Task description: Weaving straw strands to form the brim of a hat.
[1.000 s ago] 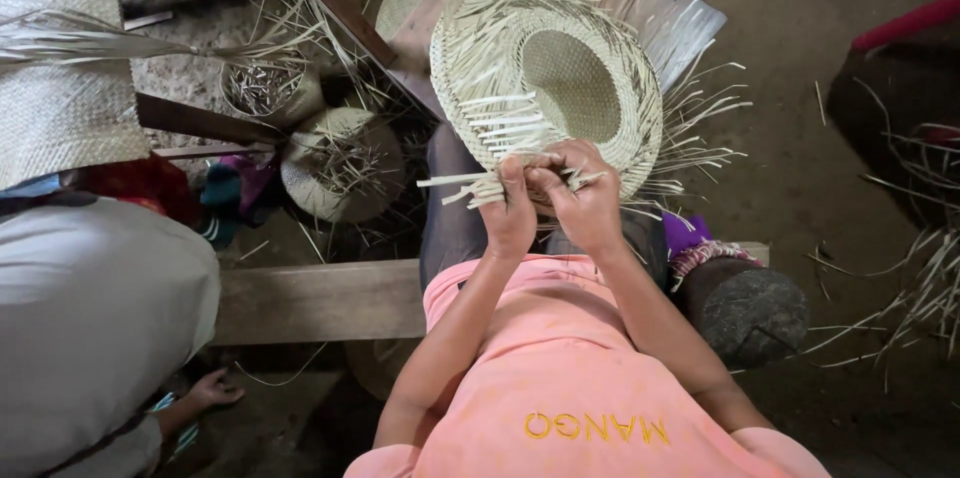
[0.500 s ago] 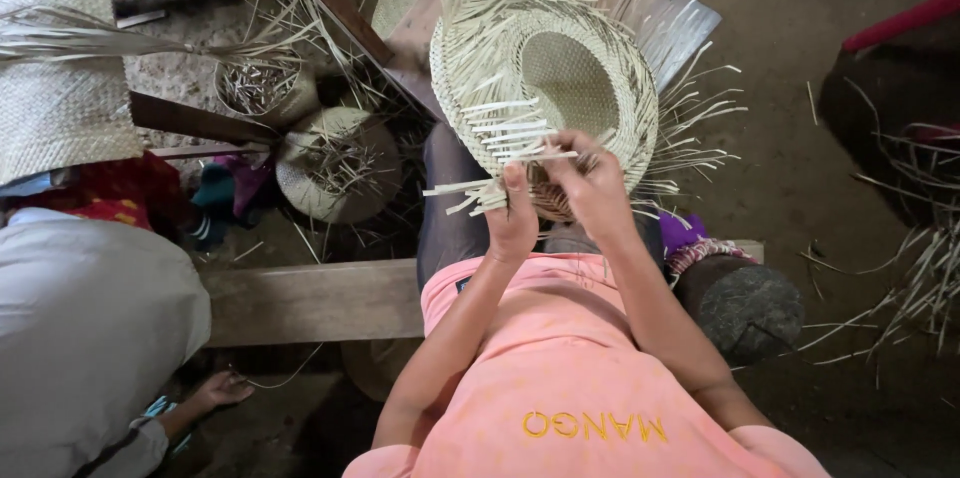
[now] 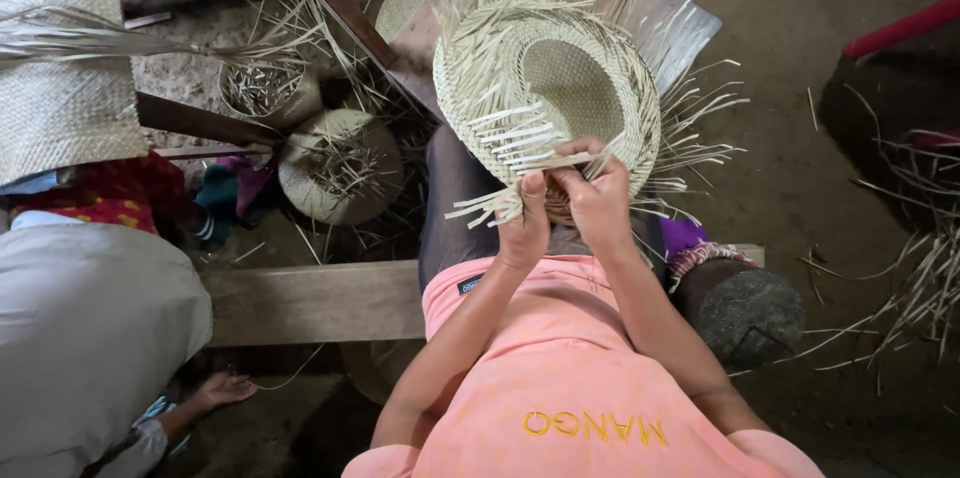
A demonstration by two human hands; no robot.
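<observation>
The head view looks straight down on a person in a pink shirt seated on a wooden bench, both hands raised together at the near edge of a half-woven straw hat. The hat rests over the knees, just beyond the hands, its hollow crown facing up toward the camera and its unfinished brim ringed with loose straw ends that fan outward on every side.

The left hand is closed, thumb and fingers pressed onto a small bundle of straw strips at the brim's near edge. Those strips run roughly left to right, their free tips pointing left and slightly near, away from the hand. The right hand sits touching the left, its fingers curled and pinching the brim weave where a few flat strips cross; I cannot tell exactly which strip it grips. Both hands are equally close to the working edge, with the rest of the hat lying far from them. The hat's wider span runs left to right.

To the left, on the ground beyond the bench, stand two other woven straw pieces with loose ends. A second person in a grey garment crouches at the near left, one hand down by the ground. A woven mat lies at the far left, and scattered straw lies at the right
</observation>
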